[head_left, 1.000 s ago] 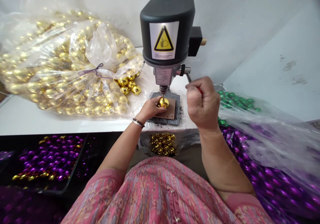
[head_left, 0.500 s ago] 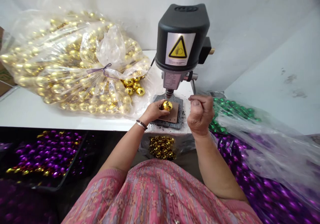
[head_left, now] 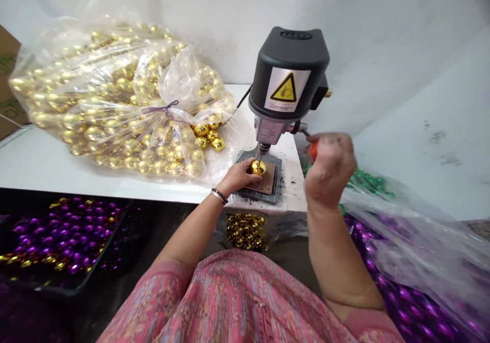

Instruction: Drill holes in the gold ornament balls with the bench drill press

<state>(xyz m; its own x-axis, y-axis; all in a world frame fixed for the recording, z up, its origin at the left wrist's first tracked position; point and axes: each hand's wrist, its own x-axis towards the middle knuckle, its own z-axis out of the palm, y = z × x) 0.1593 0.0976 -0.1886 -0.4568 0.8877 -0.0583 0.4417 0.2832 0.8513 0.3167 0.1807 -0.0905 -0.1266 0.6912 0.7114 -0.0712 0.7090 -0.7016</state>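
A shiny gold ball (head_left: 259, 168) sits on the brown pad (head_left: 268, 179) of the drill press base, under the bit. My left hand (head_left: 243, 173) is closed around its left side, thumb in front and fingers behind. The drill press (head_left: 293, 72) has a black motor housing with a yellow warning triangle. On its right, my right hand (head_left: 329, 167) is wrapped round the red-tipped feed lever (head_left: 314, 149); the hand is slightly blurred. Dark shavings lie about the grey base (head_left: 278, 179).
A tied clear bag of gold balls (head_left: 115, 108) fills the table's left, with several loose gold balls (head_left: 212, 138) by its mouth. Below hang more gold balls (head_left: 245, 232). Purple balls (head_left: 69, 236) lie lower left. Bags of green (head_left: 369, 182) and purple balls (head_left: 406, 292) stand right.
My right hand has moved up and outward to the right, and the red lever tip now shows in it. The bit now stands clear above the ball. My left hand keeps its hold.
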